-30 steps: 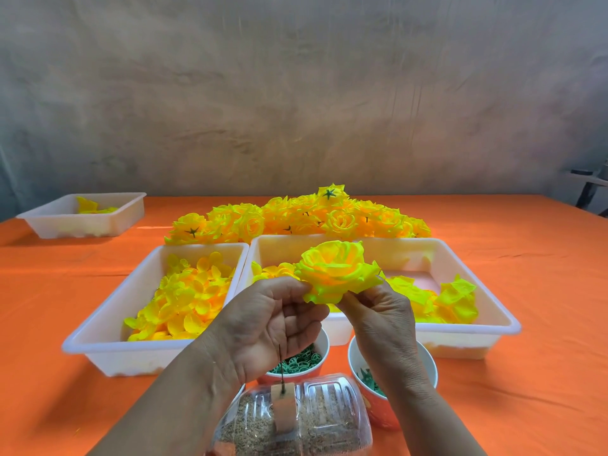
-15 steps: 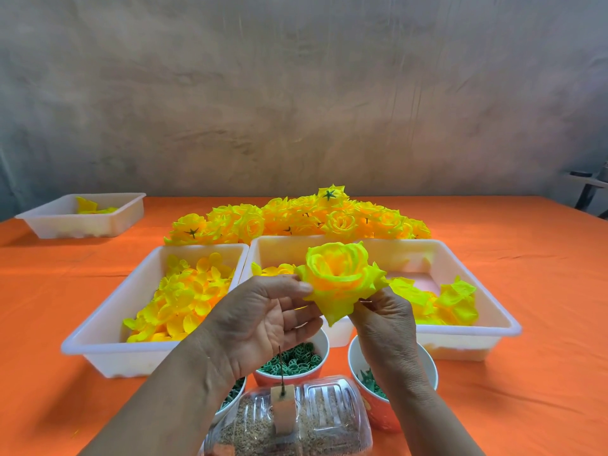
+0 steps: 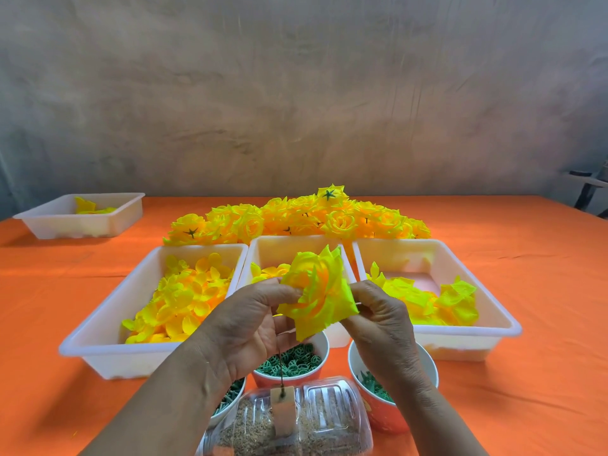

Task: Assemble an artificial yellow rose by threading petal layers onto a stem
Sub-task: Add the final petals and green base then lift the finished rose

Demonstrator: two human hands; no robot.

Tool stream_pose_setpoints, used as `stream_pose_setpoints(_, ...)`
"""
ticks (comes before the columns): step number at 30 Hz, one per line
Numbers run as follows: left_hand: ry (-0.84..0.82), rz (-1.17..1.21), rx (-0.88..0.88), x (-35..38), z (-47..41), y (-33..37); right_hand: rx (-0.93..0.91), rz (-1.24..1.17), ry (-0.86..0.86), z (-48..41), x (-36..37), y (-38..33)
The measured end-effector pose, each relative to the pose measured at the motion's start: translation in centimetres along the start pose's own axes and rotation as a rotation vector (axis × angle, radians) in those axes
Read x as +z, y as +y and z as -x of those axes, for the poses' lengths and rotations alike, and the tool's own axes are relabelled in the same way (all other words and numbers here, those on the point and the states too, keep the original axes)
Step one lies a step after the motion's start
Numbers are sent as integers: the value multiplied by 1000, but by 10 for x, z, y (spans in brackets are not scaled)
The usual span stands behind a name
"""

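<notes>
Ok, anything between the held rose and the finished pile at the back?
Nothing visible blocks it. The left hand and right hand grip the rose in the air; only the low middle tray lies between it and the pile, probably passable overhead.

Orange table (image 3: 526, 258), trays (image 3: 98, 343), roses (image 3: 296, 218).

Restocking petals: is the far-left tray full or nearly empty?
Nearly empty: the far-left tray shows only a few yellow petals inside.

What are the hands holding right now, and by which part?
Both hold the yellow rose: the left hand pinches its left petal edge, the right hand its right edge.
</notes>
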State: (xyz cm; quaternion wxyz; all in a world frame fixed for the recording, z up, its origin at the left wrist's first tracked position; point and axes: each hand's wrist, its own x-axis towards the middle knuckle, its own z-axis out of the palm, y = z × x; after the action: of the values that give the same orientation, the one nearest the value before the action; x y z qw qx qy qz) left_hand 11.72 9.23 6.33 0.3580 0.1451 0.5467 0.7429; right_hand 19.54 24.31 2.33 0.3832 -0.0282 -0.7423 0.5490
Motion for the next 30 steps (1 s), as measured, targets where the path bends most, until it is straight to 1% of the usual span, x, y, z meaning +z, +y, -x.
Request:
stream_pose_setpoints(3, 7, 0, 14, -1, -1, 0, 129, -177, -113, 0, -2, -1)
stream_pose_setpoints(7, -6, 8, 7, -2, -1, -2, 328, -359, -177, -1, -2, 0)
stream_pose_setpoints(9, -17, 16, 6, -2, 0, -2, 397, -408, -192, -1, -1, -2)
stream_pose_setpoints(13, -36, -9, 10, 0, 3, -1, 515, -421, -259, -1, 1, -1)
stream_pose_setpoints(15, -42, -17, 11, 1, 4, 0, 556, -517, -284, 0, 1, -1)
stream_pose_setpoints(18, -11, 17, 8, 2, 5, 1, 610, -738, -257, -1, 0, -1)
stream_pose_setpoints(22, 91, 47, 25, -2, 2, 1, 628, -975, -151, -4, -7, 7)
stream_pose_setpoints(27, 227, 62, 65, -11, -3, -7, 668, -1046, -149, -4, -13, 19)
stream_pose_setpoints(30, 270, 49, 60, -17, -7, -13, 701, -1066, -154, -4, -12, 25)
